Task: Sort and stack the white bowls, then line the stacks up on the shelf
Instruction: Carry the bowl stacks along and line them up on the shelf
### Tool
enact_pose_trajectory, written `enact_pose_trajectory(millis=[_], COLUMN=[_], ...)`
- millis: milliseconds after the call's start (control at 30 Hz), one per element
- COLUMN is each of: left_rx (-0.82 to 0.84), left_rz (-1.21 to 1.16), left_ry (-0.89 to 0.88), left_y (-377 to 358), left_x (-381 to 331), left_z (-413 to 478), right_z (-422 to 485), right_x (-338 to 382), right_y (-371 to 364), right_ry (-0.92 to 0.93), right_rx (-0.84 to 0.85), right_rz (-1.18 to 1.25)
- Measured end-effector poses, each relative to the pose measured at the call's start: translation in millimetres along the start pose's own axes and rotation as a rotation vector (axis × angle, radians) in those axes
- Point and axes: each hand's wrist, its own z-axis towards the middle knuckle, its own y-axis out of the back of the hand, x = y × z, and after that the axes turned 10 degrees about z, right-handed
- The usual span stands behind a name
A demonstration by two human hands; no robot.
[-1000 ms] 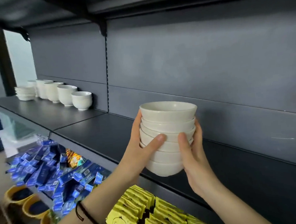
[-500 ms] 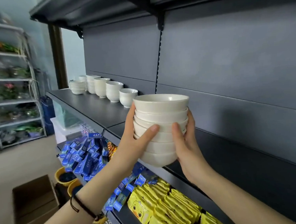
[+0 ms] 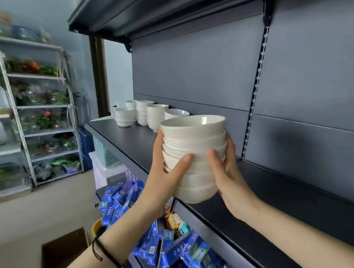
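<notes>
right now both of my hands are wrapped around a nested stack of white bowls at the centre of the frame. my left hand grips its left side, thumb laid across the front at mid-height, the other fingers hidden behind the bowls. my right hand grips the right side, thumb on the front and fingers curled round the back. the stack stands upright, several bowls deep, with the inside of the top bowl showing. it is over the front part of the dark shelf; whether the lowest bowl touches the shelf board i cannot tell.

further along the same shelf, up and left of the held stack, a row of white bowl stacks stands along the grey back panel. the nearest of them is partly hidden behind the top bowl i hold. a dark cord bracelet circles my left wrist at the lower left. below the shelf, in the lower middle of the frame, blue boxes lie heaped on a lower tier. a cardboard box stands open on the floor at the lower left, and a white wire rack with potted plants fills the left edge, blurred.
</notes>
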Motion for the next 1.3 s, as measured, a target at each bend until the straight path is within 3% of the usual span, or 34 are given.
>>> enact_pose_trajectory(millis=[300,633,1300], left_rx=[-0.079,-0.047,0.338], left_rz=[0.033,0.009,-0.089], left_ry=[0.037,0.060,0.069], left_y=[83,145,266], left_x=[64,143,270], left_z=[91,154,330], right_z=[115,189,344], right_x=[-83,-163,-282], right_y=[-49,-77,-138], right_ry=[-0.018,-0.011,0.045], right_rx=[0.053,0.018,-0.228], right_rz=[0.009,-0.079,-0.291])
